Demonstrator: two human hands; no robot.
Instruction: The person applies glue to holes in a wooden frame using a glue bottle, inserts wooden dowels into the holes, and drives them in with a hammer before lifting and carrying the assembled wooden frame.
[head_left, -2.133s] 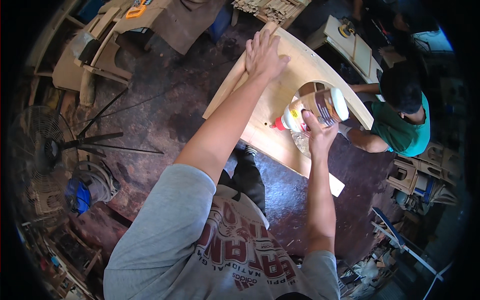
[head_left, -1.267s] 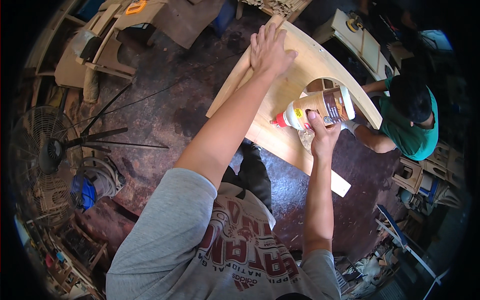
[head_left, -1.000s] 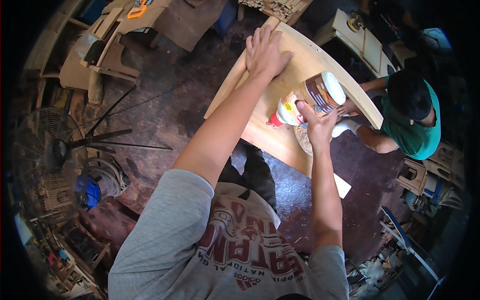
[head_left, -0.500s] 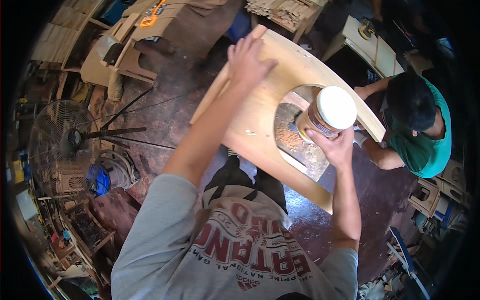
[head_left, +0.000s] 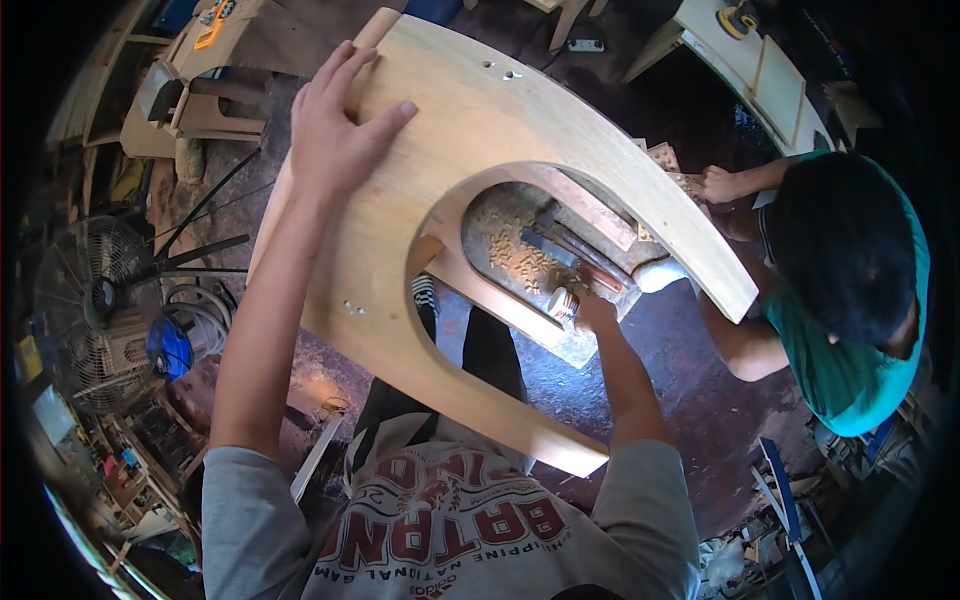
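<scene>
Now my left hand [head_left: 340, 125] lies flat and open on the curved wooden panel [head_left: 480, 110] near its upper edge, while my right hand [head_left: 592, 312] closes on a small bottle [head_left: 562, 303] below the panel's arched cutout, a seated person [head_left: 840, 290] just beside.

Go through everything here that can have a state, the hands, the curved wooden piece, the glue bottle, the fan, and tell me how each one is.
Left hand: flat, fingers spread, pressing on the curved wooden piece.
Curved wooden piece: held up off the floor, tilted, arch opening facing the person.
Right hand: reached through the arch, closed on the glue bottle.
Glue bottle: low, mostly hidden by the hand; cap state unclear.
Fan: on the floor; spinning or not, cannot tell.
</scene>
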